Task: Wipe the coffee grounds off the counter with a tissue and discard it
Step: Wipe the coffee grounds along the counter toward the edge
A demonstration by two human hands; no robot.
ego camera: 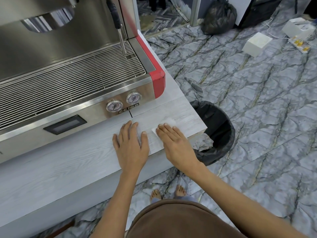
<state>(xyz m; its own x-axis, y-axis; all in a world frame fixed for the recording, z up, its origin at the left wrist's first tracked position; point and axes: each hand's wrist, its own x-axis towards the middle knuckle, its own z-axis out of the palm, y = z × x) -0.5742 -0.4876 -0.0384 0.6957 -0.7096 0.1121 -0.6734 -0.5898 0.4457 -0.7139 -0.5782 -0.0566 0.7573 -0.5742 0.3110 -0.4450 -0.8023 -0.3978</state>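
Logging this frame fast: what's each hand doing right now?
Left hand: open, flat on the counter, holding nothing.
Right hand: open, palm pressing the tissue onto the counter.

The right hand covers most of the tissue; only its far edge and a near corner show. No coffee grounds can be made out on the table. The table corner hides part of the bin.

Counter: front strip bare leftward; espresso machine blocks the rear; lined bin stands open below the right corner.
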